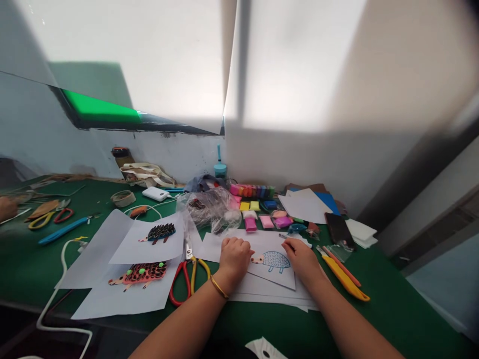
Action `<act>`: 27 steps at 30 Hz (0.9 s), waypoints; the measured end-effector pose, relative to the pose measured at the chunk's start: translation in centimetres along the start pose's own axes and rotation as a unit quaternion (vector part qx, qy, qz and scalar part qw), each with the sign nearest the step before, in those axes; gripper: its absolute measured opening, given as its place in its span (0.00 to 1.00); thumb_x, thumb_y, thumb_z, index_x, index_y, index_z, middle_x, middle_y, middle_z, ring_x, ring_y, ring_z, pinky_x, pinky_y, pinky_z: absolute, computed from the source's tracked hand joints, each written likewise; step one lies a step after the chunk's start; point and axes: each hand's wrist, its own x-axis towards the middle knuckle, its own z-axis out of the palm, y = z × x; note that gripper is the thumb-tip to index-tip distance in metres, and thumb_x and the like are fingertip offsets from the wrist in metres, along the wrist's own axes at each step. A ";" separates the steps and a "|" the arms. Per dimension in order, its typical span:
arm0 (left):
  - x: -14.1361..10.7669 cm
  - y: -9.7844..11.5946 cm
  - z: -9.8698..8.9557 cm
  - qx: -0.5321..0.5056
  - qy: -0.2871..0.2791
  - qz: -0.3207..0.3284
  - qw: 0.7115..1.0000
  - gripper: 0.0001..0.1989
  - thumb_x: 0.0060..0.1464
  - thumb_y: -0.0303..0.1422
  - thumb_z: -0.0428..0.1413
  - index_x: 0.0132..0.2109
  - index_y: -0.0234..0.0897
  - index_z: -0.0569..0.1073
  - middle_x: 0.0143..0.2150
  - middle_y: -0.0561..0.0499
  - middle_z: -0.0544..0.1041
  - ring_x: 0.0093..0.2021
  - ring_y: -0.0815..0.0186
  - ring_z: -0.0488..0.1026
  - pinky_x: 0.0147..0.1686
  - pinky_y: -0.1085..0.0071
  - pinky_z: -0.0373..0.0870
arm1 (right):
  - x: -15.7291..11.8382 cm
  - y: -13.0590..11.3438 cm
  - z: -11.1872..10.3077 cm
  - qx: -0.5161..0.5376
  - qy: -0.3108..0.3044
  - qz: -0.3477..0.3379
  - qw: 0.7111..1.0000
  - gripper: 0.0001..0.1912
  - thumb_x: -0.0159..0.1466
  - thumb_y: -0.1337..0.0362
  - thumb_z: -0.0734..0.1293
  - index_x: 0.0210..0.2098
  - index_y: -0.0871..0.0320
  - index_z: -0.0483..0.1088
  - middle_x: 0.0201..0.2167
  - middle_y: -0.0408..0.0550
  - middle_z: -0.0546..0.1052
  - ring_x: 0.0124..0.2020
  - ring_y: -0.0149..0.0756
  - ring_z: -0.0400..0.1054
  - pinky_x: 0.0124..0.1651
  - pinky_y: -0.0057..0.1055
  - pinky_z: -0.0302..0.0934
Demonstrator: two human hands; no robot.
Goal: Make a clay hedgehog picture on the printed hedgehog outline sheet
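A white sheet with a blue-outlined hedgehog drawing lies on a stack of paper between my hands. My left hand rests at the sheet's left edge, its fingers curled together near the hedgehog's pinkish face; whatever they hold is too small to name. On the right side of the drawing is my right hand, its fingertips pinched together with their contents unclear. Two finished-looking hedgehog pictures lie to the left, one with black spines and one pink with green dots.
Red-handled scissors and yellow-handled ones lie left of my left forearm. Clay packets and a plastic bag sit behind the paper. A yellow cutter and a phone are at right. Another person's hand shows far left.
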 end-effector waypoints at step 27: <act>-0.5 0.2 0.0 -0.032 0.002 -0.004 0.999 0.09 0.56 0.26 0.55 0.43 0.42 0.75 0.45 0.47 0.75 0.49 0.55 0.67 0.51 0.55 0.57 | 6.2 3.1 -3.7 -0.335 -0.012 -0.019 0.942 0.15 0.60 0.70 0.66 0.46 0.54 0.73 0.44 0.55 0.74 0.48 0.48 0.63 0.43 0.37 0.52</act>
